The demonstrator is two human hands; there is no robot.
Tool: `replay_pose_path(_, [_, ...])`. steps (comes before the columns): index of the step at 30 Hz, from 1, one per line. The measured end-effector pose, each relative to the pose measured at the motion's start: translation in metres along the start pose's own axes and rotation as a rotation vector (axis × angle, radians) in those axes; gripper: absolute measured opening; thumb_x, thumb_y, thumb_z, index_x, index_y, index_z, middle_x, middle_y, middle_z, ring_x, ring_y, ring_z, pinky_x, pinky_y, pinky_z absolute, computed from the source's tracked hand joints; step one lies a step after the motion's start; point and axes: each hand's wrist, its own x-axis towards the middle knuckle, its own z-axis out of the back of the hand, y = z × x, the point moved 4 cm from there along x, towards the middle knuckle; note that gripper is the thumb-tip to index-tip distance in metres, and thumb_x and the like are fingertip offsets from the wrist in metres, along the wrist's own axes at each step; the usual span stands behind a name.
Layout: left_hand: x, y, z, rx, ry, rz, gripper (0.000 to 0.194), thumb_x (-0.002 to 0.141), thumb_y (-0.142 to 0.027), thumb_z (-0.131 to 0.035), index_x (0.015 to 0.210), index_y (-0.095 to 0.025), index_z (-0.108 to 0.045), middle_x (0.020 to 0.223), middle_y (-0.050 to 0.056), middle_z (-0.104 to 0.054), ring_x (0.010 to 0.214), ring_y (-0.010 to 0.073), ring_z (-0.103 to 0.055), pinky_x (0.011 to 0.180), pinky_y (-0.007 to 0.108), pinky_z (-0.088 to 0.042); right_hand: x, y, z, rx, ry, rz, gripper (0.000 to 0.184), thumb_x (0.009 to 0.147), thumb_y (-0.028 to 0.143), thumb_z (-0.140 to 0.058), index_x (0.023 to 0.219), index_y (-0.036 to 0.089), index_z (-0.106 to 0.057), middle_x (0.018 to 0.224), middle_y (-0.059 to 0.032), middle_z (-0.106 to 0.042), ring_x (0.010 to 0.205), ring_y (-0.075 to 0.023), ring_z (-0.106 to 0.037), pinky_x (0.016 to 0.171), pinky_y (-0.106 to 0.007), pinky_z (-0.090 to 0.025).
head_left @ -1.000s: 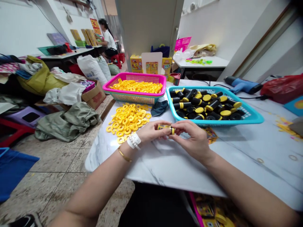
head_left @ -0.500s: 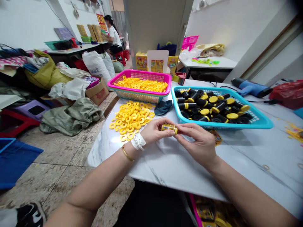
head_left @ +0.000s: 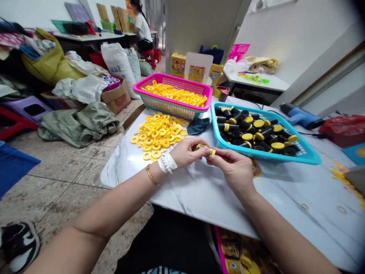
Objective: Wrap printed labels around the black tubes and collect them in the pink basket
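Small yellow printed cylinder (head_left: 202,146) is being tilted more vs. before, pinched by L hand (head_left: 186,153) & R hand (head_left: 235,167), both part-curled; handling prob. unfinished.

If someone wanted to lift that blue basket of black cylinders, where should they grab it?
Probably by the rim of the blue basket, at both short ends, coming from the near side: the lip shows all round, while black cylinders lie heaped inside.
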Motion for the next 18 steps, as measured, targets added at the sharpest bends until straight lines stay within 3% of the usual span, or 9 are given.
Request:
replay_pose_path(2, [0.001,0.003,0.0,-0.009,-0.018,0.007,0.033,0.075,-0.042,-0.08,0.092,-0.016,-0.07,0.075,0.004,-0.068,0.066,0.012,-0.061,0.059,0.019,-0.044,0.0,-0.003,0.0,0.028,0.002,0.002,0.029,0.074,0.036,-0.082,0.095,0.018,-0.075,0.082,-0.0052,-0.077,0.07,-0.0203,-0.074,0.072,-0.039,-0.065])
replay_pose_path(5, [0.004,0.015,0.005,-0.06,-0.078,0.111,0.047,0.076,-0.061,-0.073,0.089,-0.016,-0.065,0.061,0.001,-0.061,0.048,0.0093,-0.053,0.046,0.019,-0.037,0.0,-0.003,0.004,-0.092,-0.008,0.225,0.026,0.074,0.028,-0.082,0.098,0.022,-0.075,0.097,-0.006,-0.074,0.082,-0.0206,-0.073,0.079,-0.039,-0.065])
replay_pose_path(7, [0.006,0.02,0.007,-0.063,-0.055,0.164,0.052,0.075,-0.067,-0.069,0.075,-0.016,-0.061,0.054,-0.001,-0.054,0.042,0.0076,-0.045,0.042,0.019,-0.03,-0.002,-0.001,0.005,-0.196,-0.009,0.352,0.028,0.072,0.024,-0.082,0.1,0.024,-0.076,0.106,-0.0072,-0.071,0.089,-0.0212,-0.072,0.081,-0.04,-0.065])
replay_pose_path(9, [0.006,0.018,0.006,-0.036,0.013,0.13,0.049,0.075,-0.062,-0.072,0.069,-0.015,-0.06,0.054,-0.002,-0.052,0.044,0.0071,-0.042,0.043,0.02,-0.029,-0.004,0.0,0.005,-0.228,-0.022,0.361,0.028,0.073,0.023,-0.082,0.1,0.025,-0.077,0.103,-0.0072,-0.071,0.087,-0.0214,-0.072,0.081,-0.04,-0.065])
replay_pose_path(11, [0.004,0.01,0.005,0.001,0.03,0.032,0.038,0.076,-0.05,-0.076,0.075,-0.014,-0.064,0.059,-0.002,-0.054,0.049,0.0076,-0.044,0.047,0.02,-0.031,-0.005,-0.001,0.004,-0.143,-0.034,0.224,0.025,0.074,0.026,-0.082,0.098,0.023,-0.077,0.093,-0.006,-0.073,0.079,-0.0208,-0.072,0.077,-0.041,-0.065])
replay_pose_path(15, [-0.002,-0.006,0.001,0.1,0.052,-0.115,0.02,0.079,-0.032,-0.073,0.088,-0.015,-0.069,0.068,-0.002,-0.058,0.059,0.0089,-0.046,0.055,0.02,-0.035,-0.002,-0.015,-0.002,0.2,0.012,-0.212,0.021,0.072,0.033,-0.083,0.086,0.019,-0.076,0.081,-0.0047,-0.077,0.067,-0.019,-0.073,0.069,-0.036,-0.066])
replay_pose_path(18, [-0.003,-0.009,-0.002,0.135,0.136,-0.145,0.017,0.08,-0.028,-0.072,0.091,-0.015,-0.068,0.076,0.001,-0.063,0.063,0.0099,-0.05,0.059,0.02,-0.04,0.001,-0.023,-0.006,0.316,0.114,-0.349,0.02,0.074,0.036,-0.081,0.082,0.019,-0.075,0.082,-0.0052,-0.078,0.068,-0.0187,-0.075,0.064,-0.03,-0.065])
